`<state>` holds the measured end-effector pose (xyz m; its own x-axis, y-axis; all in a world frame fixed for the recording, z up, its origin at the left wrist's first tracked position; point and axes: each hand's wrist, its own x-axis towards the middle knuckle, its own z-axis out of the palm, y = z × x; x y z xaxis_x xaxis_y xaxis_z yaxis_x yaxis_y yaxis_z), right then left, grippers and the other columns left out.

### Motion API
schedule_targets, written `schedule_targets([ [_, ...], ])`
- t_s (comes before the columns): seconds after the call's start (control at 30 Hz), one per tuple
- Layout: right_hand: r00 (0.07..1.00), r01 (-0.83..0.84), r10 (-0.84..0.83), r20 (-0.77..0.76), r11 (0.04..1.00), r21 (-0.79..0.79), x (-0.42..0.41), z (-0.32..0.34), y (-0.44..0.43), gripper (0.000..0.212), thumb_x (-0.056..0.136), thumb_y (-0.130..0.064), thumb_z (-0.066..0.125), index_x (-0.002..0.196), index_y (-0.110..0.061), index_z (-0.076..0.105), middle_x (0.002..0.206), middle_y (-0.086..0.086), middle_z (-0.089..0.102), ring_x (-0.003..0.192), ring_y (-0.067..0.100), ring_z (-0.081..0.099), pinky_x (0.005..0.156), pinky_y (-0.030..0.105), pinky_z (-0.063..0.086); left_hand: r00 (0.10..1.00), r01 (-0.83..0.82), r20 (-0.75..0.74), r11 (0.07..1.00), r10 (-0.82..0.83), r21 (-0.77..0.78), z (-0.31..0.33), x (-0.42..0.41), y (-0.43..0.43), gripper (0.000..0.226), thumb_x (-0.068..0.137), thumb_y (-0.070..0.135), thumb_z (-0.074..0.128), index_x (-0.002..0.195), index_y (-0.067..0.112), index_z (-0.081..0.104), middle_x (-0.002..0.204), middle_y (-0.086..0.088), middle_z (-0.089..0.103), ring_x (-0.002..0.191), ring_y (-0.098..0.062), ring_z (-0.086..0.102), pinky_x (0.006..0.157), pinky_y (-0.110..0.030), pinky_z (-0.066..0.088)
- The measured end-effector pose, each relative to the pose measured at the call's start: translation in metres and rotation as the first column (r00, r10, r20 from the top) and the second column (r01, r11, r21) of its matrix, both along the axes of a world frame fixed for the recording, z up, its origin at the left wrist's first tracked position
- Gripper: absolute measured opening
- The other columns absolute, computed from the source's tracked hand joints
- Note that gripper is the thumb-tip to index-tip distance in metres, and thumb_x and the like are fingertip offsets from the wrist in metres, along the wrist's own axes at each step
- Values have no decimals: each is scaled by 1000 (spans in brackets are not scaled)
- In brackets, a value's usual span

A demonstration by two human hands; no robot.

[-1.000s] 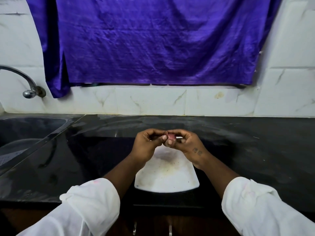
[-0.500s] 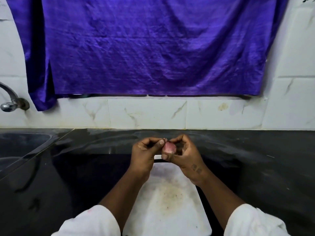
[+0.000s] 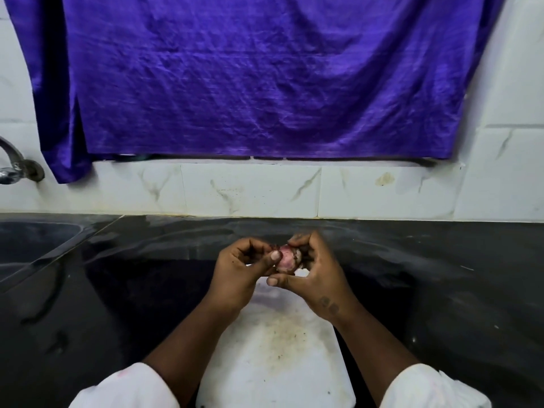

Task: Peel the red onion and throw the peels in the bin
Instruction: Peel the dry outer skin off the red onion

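A small red onion (image 3: 286, 258), pale pink where the skin is off, is held between both hands above the far end of a white cutting board (image 3: 273, 357). My right hand (image 3: 316, 275) cups it from the right, fingers curled over its top and thumb below. My left hand (image 3: 240, 272) presses its thumb against the onion's left side, where dark bits of peel cling. Most of the onion is hidden by my fingers. No bin is in view.
The black stone counter (image 3: 441, 275) runs along a white tiled wall. A dark sink (image 3: 32, 242) sits at the left with a metal tap (image 3: 11, 166) above it. A purple cloth (image 3: 265, 75) hangs on the wall behind.
The view has tilted upward, so hands and board sit lower in frame. My right fingers have curled further over the onion, and more pink flesh shows.
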<state>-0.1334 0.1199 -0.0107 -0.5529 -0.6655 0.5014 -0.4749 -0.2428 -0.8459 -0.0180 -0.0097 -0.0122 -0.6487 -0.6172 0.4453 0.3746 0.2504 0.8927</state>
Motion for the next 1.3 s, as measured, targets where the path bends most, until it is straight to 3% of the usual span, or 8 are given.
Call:
schedule_targets([
  [0.1, 993, -72, 76, 88, 996, -57, 0, 3, 2, 47, 65, -20, 95, 97, -31, 62, 107, -7, 71, 101, 14, 71, 84, 31, 59, 998, 50, -44, 996, -47, 79, 4, 4, -1, 6, 88, -1, 73, 94, -2, 73, 86, -13, 78, 80, -23, 76, 68, -29, 61],
  [0.2, 986, -97, 103, 134, 994, -50, -3, 6, 5, 53, 66, -4, 92, 107, -21, 64, 108, 4, 72, 99, 16, 72, 82, 30, 59, 998, 56, -44, 997, -54, 54, 5, 4, 1, 13, 89, -6, 70, 86, 6, 73, 81, -5, 77, 77, -17, 75, 67, -25, 59],
  [0.43, 960, -175, 186, 210, 982, -69, -5, 10, 9, 53, 61, -9, 93, 110, -11, 72, 109, 16, 76, 108, 34, 72, 93, 51, 59, 992, 107, -69, 994, -105, 37, 9, 6, 4, 17, 92, -10, 65, 86, 4, 70, 77, -1, 75, 74, -13, 74, 66, -22, 58],
  [0.73, 883, -324, 351, 312, 936, -137, -7, 10, 14, 50, 76, 0, 75, 125, -7, 67, 121, 15, 74, 115, 28, 70, 92, 32, 57, 976, 208, -91, 973, -199, 98, 15, 12, -1, 9, 92, -2, 66, 90, 5, 71, 82, -5, 76, 79, -20, 76, 72, -30, 62],
  [0.87, 869, -340, 359, 339, 933, -117, -8, 8, 14, 52, 76, -12, 81, 125, -7, 65, 122, 18, 73, 117, 35, 68, 98, 40, 56, 971, 228, -87, 971, -221, 74, 16, 13, 2, 21, 89, -4, 69, 106, 7, 75, 95, -5, 80, 90, -20, 78, 75, -30, 64],
  [0.97, 851, -348, 365, 379, 931, -113, -6, 9, 15, 51, 74, -40, 86, 112, -10, 73, 108, 19, 76, 97, 31, 73, 86, 37, 60, 961, 269, -78, 962, -265, 49, 16, 13, 0, 30, 84, 3, 72, 113, 9, 76, 106, -10, 79, 99, -26, 77, 80, -38, 65],
  [1.17, 873, -291, 270, 406, 957, -11, -9, 10, 14, 56, 93, -54, 56, 111, -5, 74, 86, 18, 68, 68, 23, 59, 60, 30, 49, 983, 177, 1, 952, -183, -251, 10, 10, -3, 18, 84, -10, 76, 99, 1, 78, 100, -21, 73, 93, -34, 76, 84, -42, 65],
  [1.3, 908, -314, 283, 310, 948, 54, -9, 5, 15, 50, 86, -51, 68, 115, -10, 73, 91, 12, 71, 71, 22, 60, 64, 32, 50, 996, 84, 13, 932, -85, -353, 8, 11, -5, 10, 85, -8, 78, 88, 2, 77, 92, -15, 72, 85, -30, 74, 77, -41, 66],
])
